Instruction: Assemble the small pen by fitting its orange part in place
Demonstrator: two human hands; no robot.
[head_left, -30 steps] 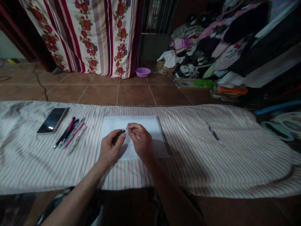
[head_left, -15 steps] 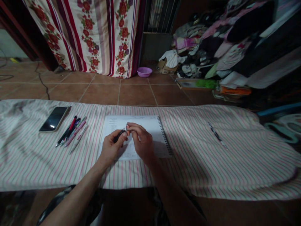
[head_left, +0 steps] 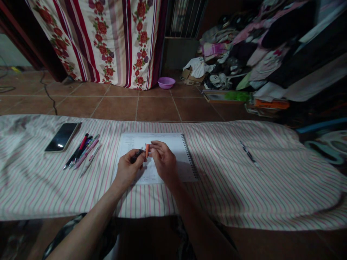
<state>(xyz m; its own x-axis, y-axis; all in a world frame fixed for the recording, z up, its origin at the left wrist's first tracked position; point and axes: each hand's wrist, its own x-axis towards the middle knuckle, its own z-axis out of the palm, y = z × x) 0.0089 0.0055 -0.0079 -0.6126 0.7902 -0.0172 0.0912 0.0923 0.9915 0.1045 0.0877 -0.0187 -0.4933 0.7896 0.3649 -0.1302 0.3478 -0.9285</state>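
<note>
My left hand (head_left: 128,166) is closed around a dark, pen-like object (head_left: 137,155), its tip pointing up and right. Just beyond the left thumb a small orange piece (head_left: 147,150) stands upright; its kind cannot be made out. My right hand (head_left: 165,160) is curled with thumb and fingertips at the right side of the orange piece, seemingly gripping it. Both hands are above an open spiral notebook (head_left: 179,144) with printed or written lines on its page. The notebook lies on a striped cloth (head_left: 217,173).
On the left lie a smartphone (head_left: 62,137) and a bunch of several pens (head_left: 82,151). A single black-and-white pen (head_left: 251,156) lies to the right. Past the cloth are a tiled floor, a purple basin (head_left: 166,83), a floral curtain (head_left: 108,43) and heaped clothes (head_left: 244,47).
The right fingertips have shifted slightly right and opened a little, so more of the orange piece shows. The left hand has barely moved.
</note>
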